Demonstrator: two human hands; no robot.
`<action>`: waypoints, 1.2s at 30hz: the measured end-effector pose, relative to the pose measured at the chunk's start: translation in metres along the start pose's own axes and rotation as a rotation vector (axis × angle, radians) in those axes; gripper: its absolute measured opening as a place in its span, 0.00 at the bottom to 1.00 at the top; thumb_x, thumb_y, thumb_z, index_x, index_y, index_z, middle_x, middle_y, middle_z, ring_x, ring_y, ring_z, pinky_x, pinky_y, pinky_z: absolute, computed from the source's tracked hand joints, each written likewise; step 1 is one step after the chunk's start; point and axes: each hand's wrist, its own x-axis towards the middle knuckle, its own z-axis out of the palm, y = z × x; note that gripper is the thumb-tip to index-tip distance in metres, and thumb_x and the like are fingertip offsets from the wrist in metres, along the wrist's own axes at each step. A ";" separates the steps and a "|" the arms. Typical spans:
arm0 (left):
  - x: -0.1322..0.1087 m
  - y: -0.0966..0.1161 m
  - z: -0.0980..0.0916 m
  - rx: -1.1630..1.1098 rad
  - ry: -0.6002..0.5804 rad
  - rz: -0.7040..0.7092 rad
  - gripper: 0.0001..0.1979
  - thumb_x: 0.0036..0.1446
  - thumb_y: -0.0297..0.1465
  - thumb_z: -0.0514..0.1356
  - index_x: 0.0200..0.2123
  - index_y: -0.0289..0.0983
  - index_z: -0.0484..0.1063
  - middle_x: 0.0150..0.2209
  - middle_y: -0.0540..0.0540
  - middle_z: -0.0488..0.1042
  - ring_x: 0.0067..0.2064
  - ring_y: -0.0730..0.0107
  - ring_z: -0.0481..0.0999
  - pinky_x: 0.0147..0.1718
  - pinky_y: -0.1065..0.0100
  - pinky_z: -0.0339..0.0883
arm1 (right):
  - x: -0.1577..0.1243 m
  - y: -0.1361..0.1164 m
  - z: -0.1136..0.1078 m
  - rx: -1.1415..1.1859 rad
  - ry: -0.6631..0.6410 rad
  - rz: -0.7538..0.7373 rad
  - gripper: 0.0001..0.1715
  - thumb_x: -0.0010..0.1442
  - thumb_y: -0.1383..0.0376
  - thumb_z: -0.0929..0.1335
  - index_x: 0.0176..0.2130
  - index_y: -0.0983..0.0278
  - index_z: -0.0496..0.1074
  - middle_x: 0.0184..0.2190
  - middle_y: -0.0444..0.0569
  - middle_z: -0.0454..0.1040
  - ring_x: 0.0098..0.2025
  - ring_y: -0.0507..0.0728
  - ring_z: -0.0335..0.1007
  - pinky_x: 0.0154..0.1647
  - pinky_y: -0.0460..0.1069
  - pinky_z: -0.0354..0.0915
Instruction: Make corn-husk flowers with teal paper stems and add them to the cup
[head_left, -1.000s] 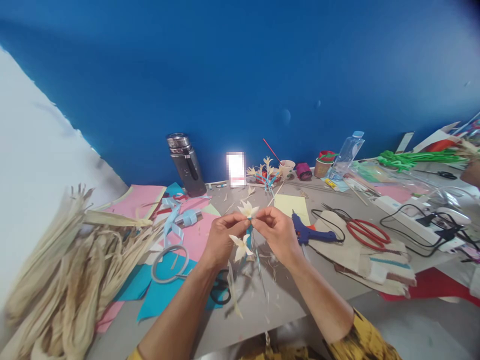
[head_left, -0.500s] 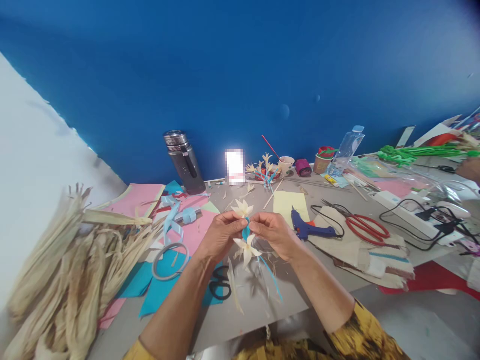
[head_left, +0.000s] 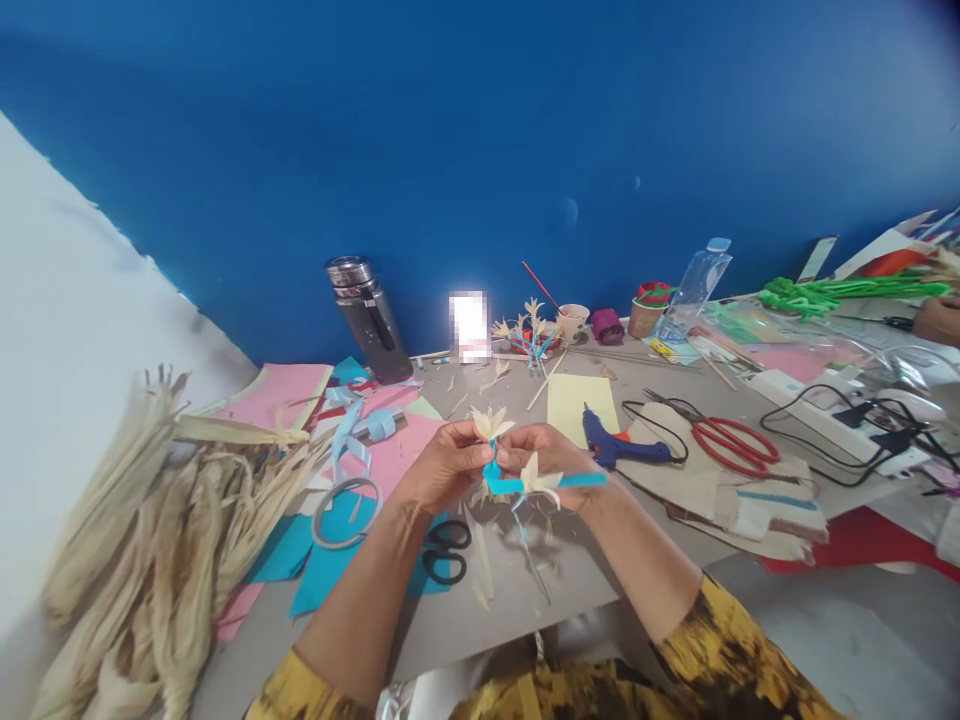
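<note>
Above the worktop [head_left: 517, 630], fingers [head_left: 472, 457] of the left hand [head_left: 446, 465] and right hand [head_left: 546, 452] pinch the stem [head_left: 492, 457] just under the flower [head_left: 490, 425]. It looks light, with fragile petals [head_left: 501, 425]; the stem seems the safest hold.

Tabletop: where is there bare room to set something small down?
Two patches: front tabletop between the black scissors and right forearm, despite scraps and a thin strand; and right of the yellow sheet, behind the red-handled scissors. Crowded: corn husks and coloured paper at left, glue gun and power strip at right.
</note>
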 end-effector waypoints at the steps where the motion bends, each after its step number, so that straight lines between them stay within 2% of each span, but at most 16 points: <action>1: 0.000 0.000 0.000 0.006 -0.002 0.006 0.19 0.32 0.35 0.79 0.25 0.33 0.77 0.23 0.49 0.75 0.24 0.72 0.72 0.27 0.68 0.65 | -0.001 0.000 0.000 -0.004 0.005 -0.004 0.23 0.45 0.52 0.80 0.28 0.69 0.76 0.22 0.43 0.69 0.23 0.48 0.61 0.25 0.45 0.56; 3: 0.000 0.000 0.001 0.016 0.004 0.020 0.19 0.34 0.36 0.78 0.26 0.33 0.77 0.24 0.48 0.75 0.25 0.72 0.72 0.28 0.69 0.65 | -0.002 -0.002 0.002 -0.028 0.033 -0.024 0.22 0.44 0.54 0.80 0.27 0.69 0.76 0.22 0.44 0.70 0.23 0.49 0.62 0.25 0.45 0.57; 7: 0.002 -0.002 0.003 0.031 0.077 0.086 0.19 0.35 0.37 0.78 0.26 0.33 0.76 0.25 0.49 0.74 0.26 0.73 0.72 0.27 0.70 0.66 | -0.003 -0.004 0.007 -0.078 0.095 -0.044 0.18 0.44 0.57 0.80 0.24 0.68 0.75 0.20 0.43 0.69 0.21 0.47 0.56 0.22 0.44 0.50; 10: 0.003 -0.002 0.005 0.045 0.125 0.130 0.18 0.37 0.38 0.77 0.25 0.34 0.75 0.23 0.51 0.71 0.24 0.75 0.70 0.26 0.71 0.65 | -0.001 -0.003 0.008 -0.072 0.124 -0.050 0.16 0.42 0.59 0.79 0.23 0.67 0.75 0.19 0.45 0.71 0.22 0.48 0.58 0.22 0.44 0.49; 13: 0.001 0.000 0.007 0.073 0.123 0.127 0.19 0.41 0.41 0.75 0.23 0.34 0.74 0.21 0.51 0.70 0.23 0.77 0.67 0.25 0.72 0.63 | 0.000 -0.001 0.006 -0.062 0.171 -0.096 0.14 0.41 0.61 0.79 0.21 0.66 0.75 0.18 0.44 0.70 0.21 0.49 0.57 0.23 0.45 0.50; 17: 0.000 0.001 0.007 0.090 0.116 0.104 0.19 0.45 0.44 0.73 0.27 0.33 0.77 0.24 0.49 0.73 0.24 0.76 0.69 0.25 0.72 0.63 | -0.002 -0.003 0.005 -0.089 0.230 -0.173 0.11 0.40 0.64 0.78 0.19 0.65 0.75 0.17 0.43 0.69 0.21 0.49 0.55 0.23 0.45 0.50; 23: 0.005 -0.007 0.007 0.150 0.290 0.215 0.15 0.37 0.36 0.77 0.26 0.34 0.78 0.25 0.50 0.76 0.26 0.74 0.72 0.28 0.71 0.64 | -0.005 -0.006 0.009 -0.214 0.343 -0.154 0.08 0.42 0.64 0.75 0.20 0.65 0.75 0.14 0.41 0.65 0.19 0.49 0.54 0.21 0.46 0.50; 29: 0.002 -0.002 0.015 -0.002 0.188 0.160 0.15 0.36 0.35 0.77 0.23 0.34 0.78 0.22 0.49 0.75 0.26 0.71 0.73 0.31 0.67 0.67 | -0.001 -0.001 0.012 -0.210 0.346 -0.194 0.05 0.46 0.64 0.72 0.23 0.65 0.75 0.15 0.40 0.66 0.19 0.49 0.56 0.23 0.47 0.55; 32: 0.003 -0.002 0.014 -0.002 0.200 0.140 0.15 0.36 0.36 0.76 0.23 0.34 0.77 0.22 0.49 0.76 0.25 0.71 0.72 0.28 0.68 0.65 | -0.002 -0.003 0.010 -0.270 0.323 -0.177 0.08 0.47 0.62 0.73 0.23 0.65 0.75 0.16 0.41 0.68 0.20 0.50 0.59 0.23 0.46 0.58; 36: 0.003 -0.004 0.012 0.143 0.259 0.204 0.11 0.41 0.34 0.74 0.23 0.34 0.78 0.23 0.51 0.75 0.24 0.76 0.69 0.27 0.72 0.60 | -0.003 -0.017 0.007 -0.401 0.367 -0.221 0.13 0.48 0.58 0.75 0.28 0.64 0.76 0.19 0.41 0.70 0.22 0.50 0.61 0.24 0.45 0.58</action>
